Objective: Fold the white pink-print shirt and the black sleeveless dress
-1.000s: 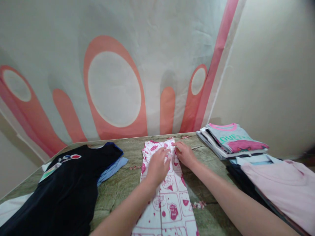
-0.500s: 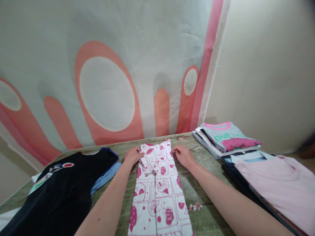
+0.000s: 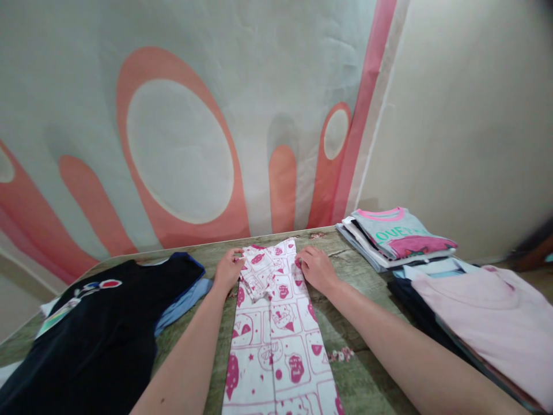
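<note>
A white shirt with a pink cartoon print (image 3: 280, 334) lies lengthwise in front of me, its sides folded inward and a short sleeve turned down over the upper part. My left hand (image 3: 230, 270) is closed at the shirt's upper left edge, thumb and fingers pinching the cloth there. On the opposite side, my right hand (image 3: 318, 268) has its fingers curled onto the upper right edge. The fingertips of both hands are partly hidden.
To the left lies a black shirt (image 3: 103, 334) over a light blue garment (image 3: 184, 305). At right stand a stack topped by a grey shirt with pink trim (image 3: 401, 233) and a pile under a pale pink shirt (image 3: 488, 317). Behind the wood-patterned tabletop (image 3: 358, 346) rises a wall.
My right hand has moved left from beside the shirt onto its edge. My left hand has shifted slightly to the upper left corner. The view has tilted a little.
</note>
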